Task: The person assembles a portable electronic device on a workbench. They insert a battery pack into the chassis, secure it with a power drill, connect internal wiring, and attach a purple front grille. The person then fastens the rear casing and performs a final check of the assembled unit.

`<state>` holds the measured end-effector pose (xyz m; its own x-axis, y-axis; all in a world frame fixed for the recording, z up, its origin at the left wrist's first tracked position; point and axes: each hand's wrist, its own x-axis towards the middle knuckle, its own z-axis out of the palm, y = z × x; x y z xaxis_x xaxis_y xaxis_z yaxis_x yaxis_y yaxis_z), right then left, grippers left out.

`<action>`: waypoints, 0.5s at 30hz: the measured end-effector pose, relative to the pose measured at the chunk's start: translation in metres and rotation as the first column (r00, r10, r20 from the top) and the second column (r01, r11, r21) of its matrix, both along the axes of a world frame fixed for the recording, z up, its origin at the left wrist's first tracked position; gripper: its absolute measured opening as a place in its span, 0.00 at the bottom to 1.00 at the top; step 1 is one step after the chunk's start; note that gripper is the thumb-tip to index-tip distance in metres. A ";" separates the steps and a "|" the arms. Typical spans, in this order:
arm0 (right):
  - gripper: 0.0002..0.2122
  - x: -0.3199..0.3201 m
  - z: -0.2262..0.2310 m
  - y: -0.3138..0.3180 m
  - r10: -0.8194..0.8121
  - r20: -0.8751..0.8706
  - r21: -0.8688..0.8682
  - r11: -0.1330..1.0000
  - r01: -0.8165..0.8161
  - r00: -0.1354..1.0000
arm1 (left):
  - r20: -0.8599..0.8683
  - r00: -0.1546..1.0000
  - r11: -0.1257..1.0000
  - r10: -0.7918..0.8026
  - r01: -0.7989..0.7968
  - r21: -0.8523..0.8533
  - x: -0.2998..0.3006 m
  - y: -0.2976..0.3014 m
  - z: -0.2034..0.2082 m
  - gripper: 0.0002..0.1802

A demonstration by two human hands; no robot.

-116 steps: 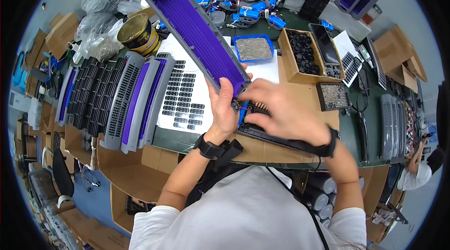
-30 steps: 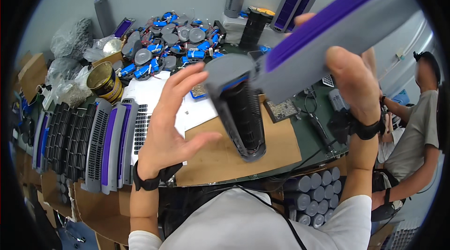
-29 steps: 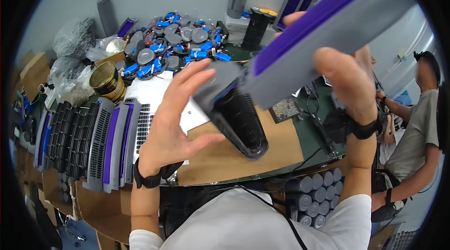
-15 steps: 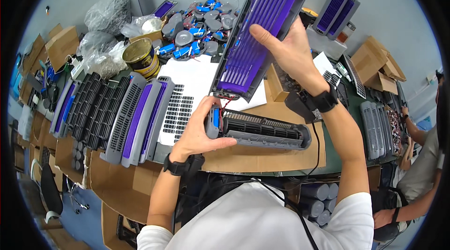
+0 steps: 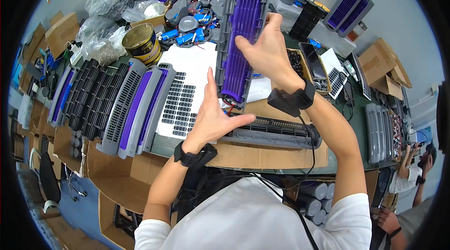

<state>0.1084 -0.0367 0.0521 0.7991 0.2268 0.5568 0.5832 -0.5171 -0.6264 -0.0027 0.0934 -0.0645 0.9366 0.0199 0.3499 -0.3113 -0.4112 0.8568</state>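
My right hand [image 5: 269, 53] grips the edge of a grey fan housing half with purple slats [image 5: 241, 39], its thumb laid over the slats. The housing half stands nearly upright above the bench, its inner side toward me. Below it lies the other grey housing half [image 5: 276, 138], with a long black fan roller [image 5: 274, 124] in it. Red wires [image 5: 229, 107] show at the lower end of the upright half. Beside them, my left hand [image 5: 211, 119] is open, thumb and fingers spread, overlapping the left end of the lying half. Whether it touches is unclear.
A cardboard sheet [image 5: 262, 156] lies under the work. To the left are a white label sheet [image 5: 187, 76], upright housings [image 5: 124, 109], black rollers [image 5: 93, 102] and a tin [image 5: 140, 46]. Grey parts with blue batteries [image 5: 192, 22] are piled behind. A black cable [image 5: 313, 156] hangs from my right wrist.
The slatted half has swung more upright and moved slightly left and down with my right hand. My left hand has loosened from the lower half's end and spread. The lower half has shifted right.
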 end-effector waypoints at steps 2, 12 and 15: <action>0.30 0.000 -0.001 0.004 0.045 0.076 0.041 0.998 -0.048 0.996 | -0.055 0.998 0.992 -0.040 0.033 -0.123 0.013 -0.005 0.000 0.74; 0.20 -0.031 -0.024 -0.045 0.601 0.595 -0.731 0.681 0.049 0.534 | -0.216 0.625 0.594 -0.750 0.494 -0.635 0.034 0.039 0.000 0.51; 0.24 -0.028 -0.059 -0.041 0.607 0.688 -0.694 0.711 0.116 0.397 | -0.231 0.543 0.544 -0.807 0.534 -0.647 0.036 0.039 -0.003 0.42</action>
<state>0.0804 -0.0773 -0.0068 -0.1631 0.8442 0.5106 0.7423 -0.2360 0.6271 0.0334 0.1328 -0.0672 0.7463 -0.6651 0.0253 0.1664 0.2233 0.9604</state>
